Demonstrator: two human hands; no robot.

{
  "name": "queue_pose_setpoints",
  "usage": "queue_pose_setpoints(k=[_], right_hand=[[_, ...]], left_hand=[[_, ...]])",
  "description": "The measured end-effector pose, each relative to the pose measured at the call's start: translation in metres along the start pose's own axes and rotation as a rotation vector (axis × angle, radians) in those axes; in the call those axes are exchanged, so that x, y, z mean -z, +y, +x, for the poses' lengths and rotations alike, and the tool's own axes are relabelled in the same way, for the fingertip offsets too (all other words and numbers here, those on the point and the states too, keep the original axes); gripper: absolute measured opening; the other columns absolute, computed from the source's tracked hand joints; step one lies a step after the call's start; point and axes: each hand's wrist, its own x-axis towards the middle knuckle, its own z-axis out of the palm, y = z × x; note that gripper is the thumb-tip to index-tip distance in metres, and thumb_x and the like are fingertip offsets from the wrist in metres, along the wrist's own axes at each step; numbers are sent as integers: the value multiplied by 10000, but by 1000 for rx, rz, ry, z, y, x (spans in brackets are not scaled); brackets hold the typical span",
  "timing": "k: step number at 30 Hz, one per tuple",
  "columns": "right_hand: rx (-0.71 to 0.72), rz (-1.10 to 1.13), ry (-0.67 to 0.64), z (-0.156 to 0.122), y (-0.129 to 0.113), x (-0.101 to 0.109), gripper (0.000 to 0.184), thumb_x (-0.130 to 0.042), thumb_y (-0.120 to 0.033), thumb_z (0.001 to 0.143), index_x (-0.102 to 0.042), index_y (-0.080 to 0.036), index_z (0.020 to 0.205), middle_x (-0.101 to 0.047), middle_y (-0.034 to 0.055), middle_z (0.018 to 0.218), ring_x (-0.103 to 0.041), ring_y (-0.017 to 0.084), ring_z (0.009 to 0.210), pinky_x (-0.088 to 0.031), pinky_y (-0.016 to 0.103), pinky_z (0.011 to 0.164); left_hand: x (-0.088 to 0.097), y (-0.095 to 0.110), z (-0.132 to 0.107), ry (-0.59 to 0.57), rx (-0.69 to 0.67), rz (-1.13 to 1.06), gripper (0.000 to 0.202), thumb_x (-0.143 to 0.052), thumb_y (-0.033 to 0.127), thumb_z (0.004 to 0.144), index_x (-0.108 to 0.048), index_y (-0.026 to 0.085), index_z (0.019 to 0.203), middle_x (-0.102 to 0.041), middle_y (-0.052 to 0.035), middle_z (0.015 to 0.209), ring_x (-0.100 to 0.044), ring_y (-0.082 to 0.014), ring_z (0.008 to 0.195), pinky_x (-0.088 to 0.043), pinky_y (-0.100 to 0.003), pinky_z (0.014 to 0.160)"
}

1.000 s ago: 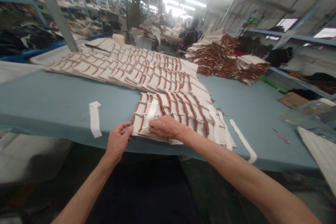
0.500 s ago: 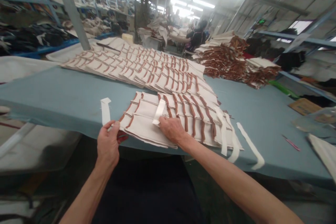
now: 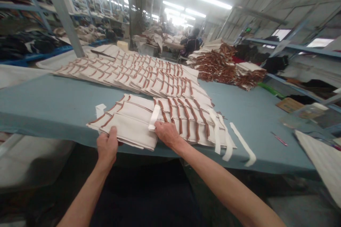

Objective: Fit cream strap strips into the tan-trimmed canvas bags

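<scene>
A fanned stack of cream fabric pieces with brown trim [image 3: 133,120] lies at the near edge of the blue table [image 3: 48,103]. My left hand [image 3: 107,146] pinches the near left edge of these pieces, thumb on top. My right hand [image 3: 166,133] presses flat on the stack just right of a short white strip [image 3: 154,117] that lies across it. More overlapping pieces of the same row [image 3: 191,120] stretch to the right, with white strips [image 3: 215,131] draped over them.
A long spread of trimmed pieces [image 3: 138,72] covers the far table. Tall piles [image 3: 221,62] stand at the back right. A loose white strip [image 3: 243,145] and a pink tool [image 3: 279,138] lie right. A person [image 3: 191,42] works far back. Shelving lines both sides.
My left hand has drawn the left pieces of the stack leftward, spreading them out over the table edge. My right hand stays pressed on the stack.
</scene>
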Motion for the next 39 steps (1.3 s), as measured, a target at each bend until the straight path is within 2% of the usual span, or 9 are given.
queue_pose_setpoints(k=[3, 7, 9, 12, 15, 22, 28, 34, 39], right_hand=[[43, 21, 30, -18, -13, 9, 384, -638, -316, 1111, -645, -149, 1457, -732, 151, 1361, -730, 301, 1211, -637, 484, 1016], [108, 38, 54, -57, -22, 33, 827, -800, -364, 949, -464, -123, 1665, -536, 250, 1675, -637, 410, 1371, -546, 568, 1156], [135, 81, 94, -70, -27, 47, 928, -842, -474, 914, -446, -140, 1683, -461, 254, 1746, -597, 438, 1429, -509, 599, 1198], [146, 187, 206, -67, -41, 67, 836, -812, -586, 942, -529, -178, 1616, -553, 230, 1678, -620, 426, 1412, -530, 585, 1166], [126, 292, 207, -40, -63, 77, 672, -766, -573, 998, -607, -178, 1518, -708, 186, 1474, -710, 379, 1285, -586, 506, 1049], [341, 395, 203, 32, -89, 73, 598, -697, -492, 1084, -518, -269, 1609, -828, 41, 1263, -796, 244, 1097, -524, 316, 865], [368, 340, 272, 49, -81, 61, 367, -759, -571, 1016, -713, -228, 1136, -855, 64, 1082, -800, 259, 999, -410, 287, 735], [259, 449, 349, 48, -45, 49, 423, -785, -597, 957, -582, -235, 877, -741, -14, 781, -675, 161, 727, -357, 247, 677], [81, 563, 433, 37, -35, 38, 356, -616, -518, 1017, -469, -260, 820, -556, -70, 656, -530, 137, 616, -333, 255, 633]], left_hand=[[15, 3, -3, -50, 59, 68, 373, -752, 412, 1075, -709, 175, 1360, -751, -105, 1329, -769, -273, 1098, -685, -472, 925], [20, 13, -14, -73, 34, 76, 356, -774, 381, 1062, -716, 177, 1347, -748, -104, 1339, -765, -279, 1123, -680, -479, 946], [19, 21, -15, -61, 8, 28, 370, -781, 365, 1056, -706, 186, 1371, -736, -111, 1375, -757, -286, 1157, -676, -489, 965], [19, 35, -7, -53, 18, -90, 361, -756, 390, 1074, -704, 181, 1364, -749, -108, 1330, -770, -261, 1088, -688, -457, 910], [22, 48, 8, -42, 86, -196, 355, -727, 432, 1092, -712, 171, 1331, -766, -95, 1248, -775, -234, 999, -690, -421, 849], [27, 71, 14, -157, 143, -418, 327, -698, 452, 1101, -740, 160, 1241, -791, -56, 1065, -741, -168, 768, -646, -315, 672], [13, 71, 6, -221, 175, -536, 261, -689, 379, 1067, -789, 171, 1188, -815, -41, 957, -716, -150, 650, -588, -253, 555], [10, 56, 23, -39, 211, -482, 305, -698, 449, 1109, -736, 155, 1183, -768, -36, 1011, -726, -161, 758, -646, -320, 687], [21, 71, 30, 48, 121, -500, 274, -738, 403, 1088, -742, 155, 1204, -780, -60, 1111, -762, -197, 883, -675, -367, 776]])
